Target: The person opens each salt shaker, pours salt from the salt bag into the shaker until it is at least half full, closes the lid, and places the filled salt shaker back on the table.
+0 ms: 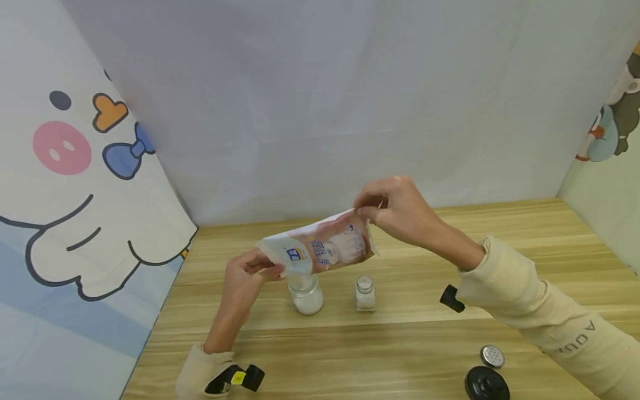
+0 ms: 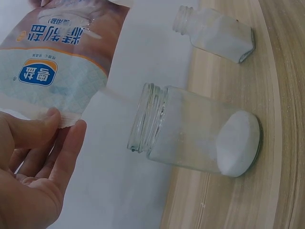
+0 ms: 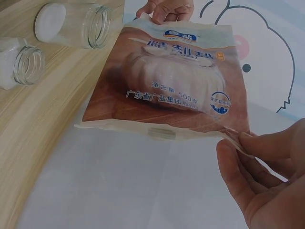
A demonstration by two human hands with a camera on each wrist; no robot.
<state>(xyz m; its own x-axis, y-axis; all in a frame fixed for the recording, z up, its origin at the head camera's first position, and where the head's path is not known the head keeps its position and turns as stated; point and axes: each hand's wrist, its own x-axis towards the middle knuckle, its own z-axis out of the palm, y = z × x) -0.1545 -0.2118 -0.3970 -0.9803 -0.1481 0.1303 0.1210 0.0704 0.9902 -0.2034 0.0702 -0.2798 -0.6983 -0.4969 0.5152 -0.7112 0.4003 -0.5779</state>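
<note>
Head view: pale backdrop (image 1: 350,111) fills the upper part of the frame. Cartoon-print cloth (image 1: 60,222) covers the left side, its big figure with a pink snout. Wood-grain table (image 1: 390,355) takes the lower part.

Your cream right sleeve (image 1: 530,294) enters from lower right, lettering along it.

Salt bag (image 1: 320,244) is mid-frame, held off the table and tilted: right end high, left end low, just by the jar mouth. Printed face towards you. Left wrist view has a gap between bag and jar mouth, with a faint pale streak across it; too blurry to tell what that is.

Your right hand (image 1: 402,214) pinches the bag's upper right corner, thumb against fingers. Your left hand (image 1: 245,280) pinches the lower left end, same way.

Big glass jar (image 1: 307,300) stands upright below the bag, uncovered, white fill at the bottom. Black lid (image 1: 486,384) lies at the bottom edge, right of centre, partly cut off. Small glass bottle (image 1: 365,294) stands upright right of the jar, apart from it, also uncovered, white stuff inside. Perforated metal cap (image 1: 492,356) lies just above the lid.
</note>
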